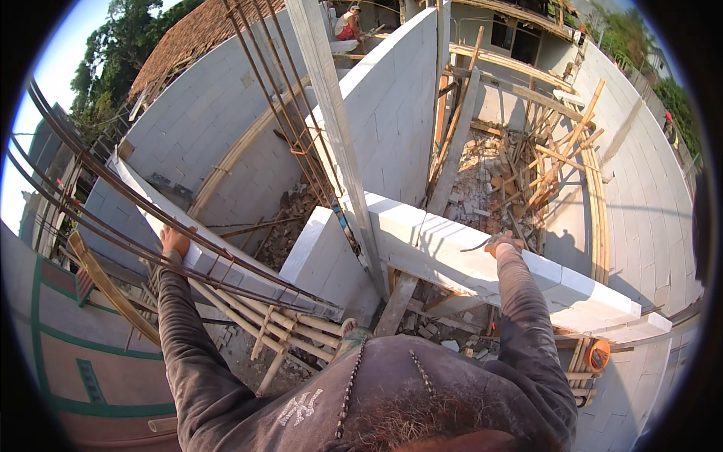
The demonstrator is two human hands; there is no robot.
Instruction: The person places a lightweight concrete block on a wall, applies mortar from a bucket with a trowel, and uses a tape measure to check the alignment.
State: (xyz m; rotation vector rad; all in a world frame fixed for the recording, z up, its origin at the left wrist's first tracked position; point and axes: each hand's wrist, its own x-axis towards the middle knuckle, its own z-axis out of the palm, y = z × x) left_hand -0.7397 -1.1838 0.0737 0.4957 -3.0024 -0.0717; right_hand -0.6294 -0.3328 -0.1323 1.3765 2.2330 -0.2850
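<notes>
Block wall [444,245] right of grey post [329,113] props right hand [504,243], likely for balance. Fingers look half-curled, grip unclear; left hand [175,239]: can't tell.

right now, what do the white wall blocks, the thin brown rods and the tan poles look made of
White wall blocks: probably lightweight concrete, matte, given their chalky faces and straight joints. Thin brown rods: likely steel, rust-coloured, tied with hoops. Tan poles: apparently bamboo, smoothish, being slender, round and yellowish.
</notes>
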